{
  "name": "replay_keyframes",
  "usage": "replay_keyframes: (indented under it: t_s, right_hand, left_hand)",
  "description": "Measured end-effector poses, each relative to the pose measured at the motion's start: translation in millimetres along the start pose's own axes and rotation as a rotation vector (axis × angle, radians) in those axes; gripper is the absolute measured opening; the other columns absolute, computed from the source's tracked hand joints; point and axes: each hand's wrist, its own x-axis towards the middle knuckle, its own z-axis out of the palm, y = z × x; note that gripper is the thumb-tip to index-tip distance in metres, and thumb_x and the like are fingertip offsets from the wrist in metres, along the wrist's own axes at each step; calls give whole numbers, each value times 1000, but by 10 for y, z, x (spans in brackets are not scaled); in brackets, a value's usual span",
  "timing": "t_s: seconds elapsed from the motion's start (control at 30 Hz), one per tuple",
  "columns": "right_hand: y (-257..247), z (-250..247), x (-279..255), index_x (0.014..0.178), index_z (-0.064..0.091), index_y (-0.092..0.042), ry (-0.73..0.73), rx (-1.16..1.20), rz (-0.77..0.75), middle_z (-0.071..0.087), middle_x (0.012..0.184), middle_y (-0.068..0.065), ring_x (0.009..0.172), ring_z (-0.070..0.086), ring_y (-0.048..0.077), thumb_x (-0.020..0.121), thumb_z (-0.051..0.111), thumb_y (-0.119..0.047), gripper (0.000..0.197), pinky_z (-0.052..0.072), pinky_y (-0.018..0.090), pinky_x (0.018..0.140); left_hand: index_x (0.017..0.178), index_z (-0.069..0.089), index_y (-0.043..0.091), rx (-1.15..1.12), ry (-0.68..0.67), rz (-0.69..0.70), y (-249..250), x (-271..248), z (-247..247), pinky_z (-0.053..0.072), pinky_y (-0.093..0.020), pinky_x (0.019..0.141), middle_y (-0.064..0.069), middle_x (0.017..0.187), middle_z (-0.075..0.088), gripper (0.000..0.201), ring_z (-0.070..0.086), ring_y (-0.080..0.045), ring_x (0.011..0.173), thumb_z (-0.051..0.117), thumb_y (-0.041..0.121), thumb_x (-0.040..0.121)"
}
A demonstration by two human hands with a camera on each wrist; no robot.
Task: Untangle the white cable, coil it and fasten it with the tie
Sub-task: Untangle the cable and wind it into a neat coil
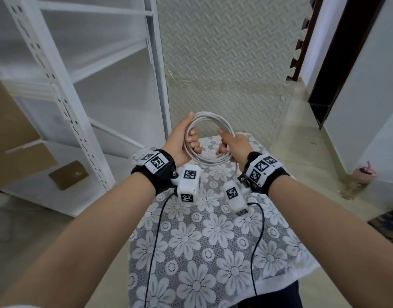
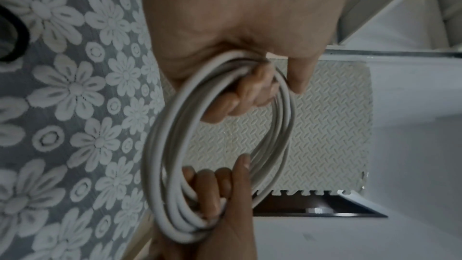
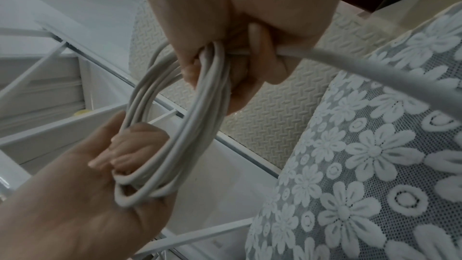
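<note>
The white cable (image 1: 210, 118) is wound into a round coil of several loops, held up in the air above the far end of the table. My left hand (image 1: 184, 138) grips the coil's left side, fingers curled through the ring. My right hand (image 1: 230, 144) grips the right side of the white cable (image 2: 172, 141), and a loose tail runs down from it past my right wrist. In the right wrist view that tail of the white cable (image 3: 370, 70) leaves my right hand (image 3: 240, 50) toward the lower right. No tie shows in any view.
A small table with a lace flower cloth (image 1: 213, 236) lies under my arms. A white metal shelf rack (image 1: 80, 85) stands on the left, a patterned foam mat (image 1: 226, 63) ahead. Cardboard (image 1: 11, 138) is at the far left, a pink cup (image 1: 364, 172) on the floor right.
</note>
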Motion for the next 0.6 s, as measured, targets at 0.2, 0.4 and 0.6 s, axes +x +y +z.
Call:
replay_keyframes:
  t_s: [0.2,0.4,0.6]
  right_hand:
    - [12,-50,4,57,44,-17,-116,26,-9,38,36,-5,33,43,10,93,57,-27,39,37,31,55]
    - [9,-32,-8,80,59,-8,-264,-245,-62,39,38,-9,34,40,7,93,57,-25,21,42,32,55]
    - [-26,-8,-78,71,54,-16,-382,-578,-89,48,50,0,38,46,8,96,50,-25,26,40,26,51]
  left_hand:
    - [61,42,14,143,-49,-67,54,-64,-60,39,-18,44,3,41,38,55,40,-12,38,46,61,88]
    - [61,51,13,587,-68,-190,127,-129,-17,34,-18,40,5,40,42,60,38,-9,34,47,69,83]
    - [54,55,14,863,-86,-265,84,-174,104,34,-13,33,4,39,48,57,42,-6,29,47,56,91]
